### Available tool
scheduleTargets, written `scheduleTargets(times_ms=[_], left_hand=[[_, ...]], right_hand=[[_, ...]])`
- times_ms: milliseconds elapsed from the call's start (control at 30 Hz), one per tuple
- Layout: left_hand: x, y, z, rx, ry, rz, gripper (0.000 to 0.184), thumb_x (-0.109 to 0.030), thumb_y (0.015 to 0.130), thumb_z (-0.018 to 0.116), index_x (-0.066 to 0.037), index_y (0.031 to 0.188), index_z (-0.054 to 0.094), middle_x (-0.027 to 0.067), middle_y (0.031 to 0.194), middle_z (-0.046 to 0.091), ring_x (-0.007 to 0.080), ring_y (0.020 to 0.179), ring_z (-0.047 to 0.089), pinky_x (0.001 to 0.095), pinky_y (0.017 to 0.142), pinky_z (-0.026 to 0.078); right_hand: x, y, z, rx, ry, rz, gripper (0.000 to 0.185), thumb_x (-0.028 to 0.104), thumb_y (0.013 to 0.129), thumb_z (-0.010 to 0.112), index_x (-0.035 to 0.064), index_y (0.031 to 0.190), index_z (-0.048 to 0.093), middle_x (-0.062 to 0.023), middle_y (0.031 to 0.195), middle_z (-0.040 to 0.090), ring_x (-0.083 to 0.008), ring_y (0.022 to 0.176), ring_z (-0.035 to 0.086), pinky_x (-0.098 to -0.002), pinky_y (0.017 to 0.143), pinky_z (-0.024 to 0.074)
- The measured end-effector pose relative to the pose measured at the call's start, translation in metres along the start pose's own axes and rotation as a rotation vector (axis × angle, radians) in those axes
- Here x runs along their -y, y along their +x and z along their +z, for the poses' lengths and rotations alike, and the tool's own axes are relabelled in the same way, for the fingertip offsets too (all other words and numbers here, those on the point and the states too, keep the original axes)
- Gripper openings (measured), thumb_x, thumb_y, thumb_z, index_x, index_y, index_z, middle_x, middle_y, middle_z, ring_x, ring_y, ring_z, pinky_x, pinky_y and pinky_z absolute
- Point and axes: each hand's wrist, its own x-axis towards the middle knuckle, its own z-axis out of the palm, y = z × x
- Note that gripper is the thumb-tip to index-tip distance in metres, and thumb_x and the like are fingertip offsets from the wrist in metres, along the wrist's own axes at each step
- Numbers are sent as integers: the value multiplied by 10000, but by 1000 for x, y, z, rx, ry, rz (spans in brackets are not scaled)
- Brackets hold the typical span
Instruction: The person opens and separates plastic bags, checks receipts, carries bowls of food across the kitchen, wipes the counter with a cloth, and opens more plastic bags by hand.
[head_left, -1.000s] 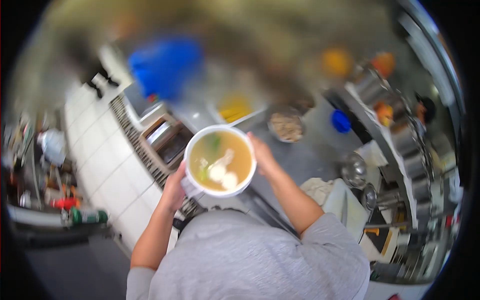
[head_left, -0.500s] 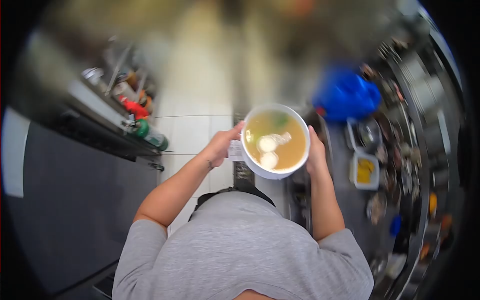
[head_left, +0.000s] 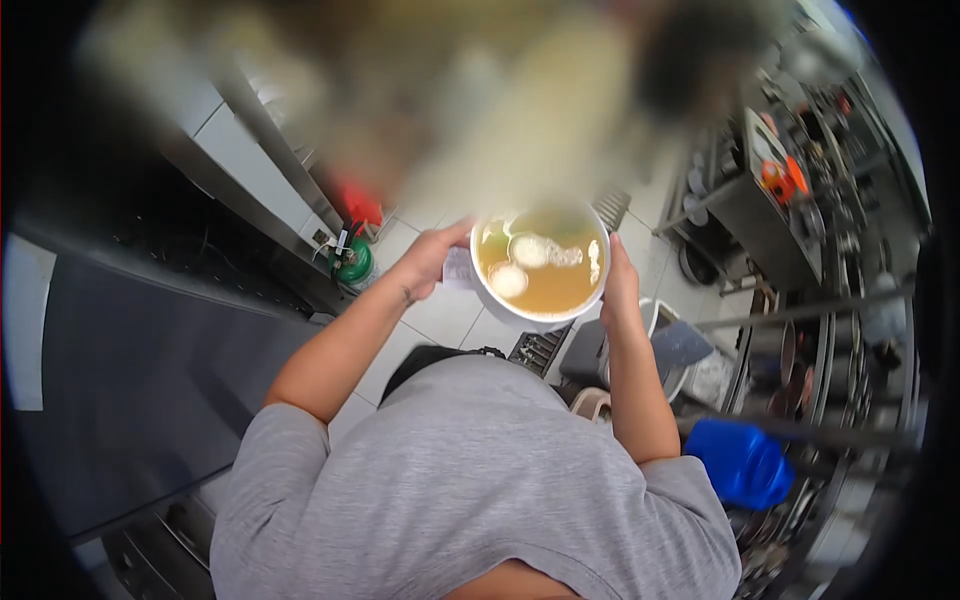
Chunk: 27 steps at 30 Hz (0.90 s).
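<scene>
A white bowl of brown broth is held level in front of my chest. Pale round pieces and a lumpy pale strip float in the broth, with some green near the far rim. My left hand grips the bowl's left side, beside a white printed label. On the opposite side, my right hand is pressed against the wall, its fingers partly hidden behind the bowl.
A green cylinder stands on the tiled floor at the left, near a dark grey panel. To the right are a blue container, a grey bin and metal shelves. A floor drain grate lies below the bowl.
The view has turned, bringing the blue container to the lower right and a different counter into sight. Both hands still hold the bowl, which first shifted right across the view.
</scene>
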Motion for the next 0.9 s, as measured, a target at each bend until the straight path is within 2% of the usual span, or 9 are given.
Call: scheduleTargets(times_ms=[133,333,600,667,700,733,800,833,900], left_hand=[[-57,71,-55,-71,-53,68,562,-553,872,533,-40,1087,612,93,1018,643,167,909,644,328,789,523],[-142,181,-152,-172,-104,203,567,-556,878,515,-53,1127,597,97,1048,632,184,953,625,361,829,506],[-257,293,-257,-199,-255,145,546,-528,898,494,-62,1175,562,102,1138,597,219,1029,602,394,883,492],[-275,323,-281,-303,-255,171,542,-522,906,482,-64,1188,547,102,1162,582,221,1047,595,398,890,494],[-285,337,-290,-318,-264,180,546,-519,910,477,-64,1208,529,99,1178,570,220,1067,586,400,893,493],[-292,351,-301,-338,-277,185,546,-519,910,477,-64,1208,529,99,1178,570,220,1067,586,400,893,493],[-310,377,-319,-359,-324,213,543,-511,919,466,-62,1219,520,100,1180,571,222,1084,578,399,896,491],[-318,393,-330,-389,-344,227,543,-511,919,466,-62,1219,520,100,1180,571,222,1084,578,399,896,491],[-324,424,-352,-446,-387,253,538,-502,931,445,-64,1237,508,97,1211,562,218,1102,570,399,915,479]], right_hand=[[21,121,71,109,-86,-27,523,439,946,431,-5,1212,505,-138,1126,579,-199,998,559,-322,805,456],[66,260,202,182,-232,27,540,471,932,437,17,1215,507,-120,1062,598,-200,903,588,-336,694,483],[104,441,369,344,-193,11,584,490,919,442,31,1279,466,-136,1093,587,-205,867,585,-317,600,474],[109,490,408,399,-272,12,600,488,913,453,26,1295,455,-147,1119,578,-210,907,580,-322,625,481],[113,509,427,411,-256,22,605,465,915,466,6,1308,438,-158,1153,574,-233,1008,565,-339,769,484],[109,532,444,433,-266,26,605,465,915,466,6,1308,438,-158,1153,574,-233,1008,565,-339,769,484],[106,580,482,562,-210,-30,613,445,922,474,-14,1324,415,-175,1220,545,-258,1113,520,-339,910,425],[112,596,501,568,-218,-2,611,426,931,476,-31,1329,398,-189,1280,504,-276,1197,468,-330,1000,355],[125,624,533,622,-258,2,609,424,933,475,-30,1331,394,-191,1287,497,-273,1208,460,-324,1002,353]])
